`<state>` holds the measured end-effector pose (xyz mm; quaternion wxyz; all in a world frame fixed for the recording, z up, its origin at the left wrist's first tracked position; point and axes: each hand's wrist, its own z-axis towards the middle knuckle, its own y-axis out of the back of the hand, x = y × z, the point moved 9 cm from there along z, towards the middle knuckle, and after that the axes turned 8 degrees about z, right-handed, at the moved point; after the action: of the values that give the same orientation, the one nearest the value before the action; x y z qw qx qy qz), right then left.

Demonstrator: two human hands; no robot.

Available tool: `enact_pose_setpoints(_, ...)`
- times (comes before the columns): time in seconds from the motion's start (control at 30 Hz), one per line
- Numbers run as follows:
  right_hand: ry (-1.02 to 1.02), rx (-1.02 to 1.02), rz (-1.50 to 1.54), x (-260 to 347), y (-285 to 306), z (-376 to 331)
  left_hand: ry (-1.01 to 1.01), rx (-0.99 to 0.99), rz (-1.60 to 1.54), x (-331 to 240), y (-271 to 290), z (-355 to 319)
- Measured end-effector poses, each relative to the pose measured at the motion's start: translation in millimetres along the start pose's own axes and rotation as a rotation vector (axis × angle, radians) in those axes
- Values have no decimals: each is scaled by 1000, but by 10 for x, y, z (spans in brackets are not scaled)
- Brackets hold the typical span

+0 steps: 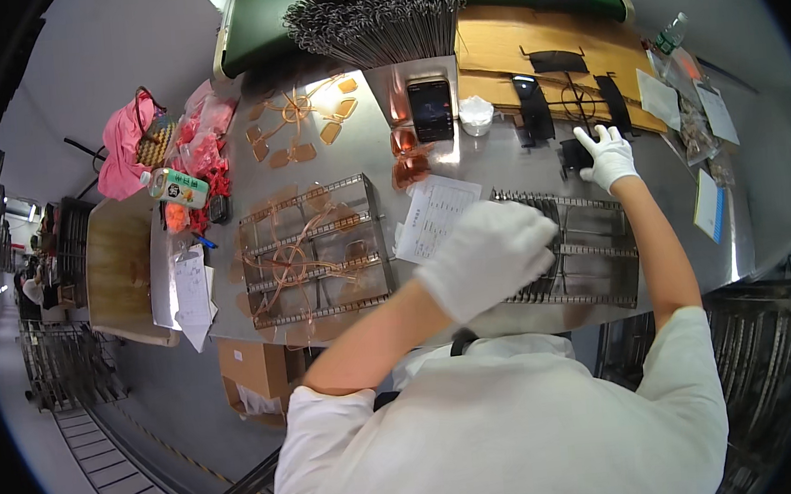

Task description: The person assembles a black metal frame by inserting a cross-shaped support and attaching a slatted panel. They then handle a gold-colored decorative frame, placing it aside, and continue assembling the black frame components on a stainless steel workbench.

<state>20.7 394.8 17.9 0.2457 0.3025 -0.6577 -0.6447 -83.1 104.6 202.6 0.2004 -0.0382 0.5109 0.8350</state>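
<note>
Right hand (607, 160) spread and released, black piece (572, 155) beside its thumb, left hand (488, 260) blurred at metal rack (600, 250), grip impossible to tell, paper (437, 214) just beyond

Paper (439, 208) lies between the left rack (360, 263) and right rack (595, 250). Behind it stands the phone (430, 110), rods (383, 25) farther back.

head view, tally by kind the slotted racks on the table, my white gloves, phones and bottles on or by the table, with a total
Racks: 2
Gloves: 2
Bottles: 2
Phone: 1
Total: 7
</note>
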Motion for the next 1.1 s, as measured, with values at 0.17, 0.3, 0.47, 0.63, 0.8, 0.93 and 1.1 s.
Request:
enact_pose_setpoints(0.17,-21,176,190,-388,-187,271,-59,155,-130,-138,-1112,-6)
enact_pose_setpoints(0.3,55,-27,568,-424,644,-212,-48,251,0,-94,-1348,-27)
enact_pose_setpoints(0.47,203,-176,778,40,1775,-1329,74,134,-277,68,-1242,-5)
enact_pose_setpoints(0.63,633,-182,722,1051,2134,-2078,335,-189,-1411,212,-821,249)
enact_pose_setpoints(0.8,-72,-404,1524,634,1498,-2025,78,-496,-567,163,-37,432)
enact_pose_setpoints(0.93,-25,-66,1617,871,331,-1613,-99,-426,-418,-416,-221,636)
enact_pose_setpoints(1.1,-16,-1,937,1094,1407,-1744,154,-449,-915,113,54,451)
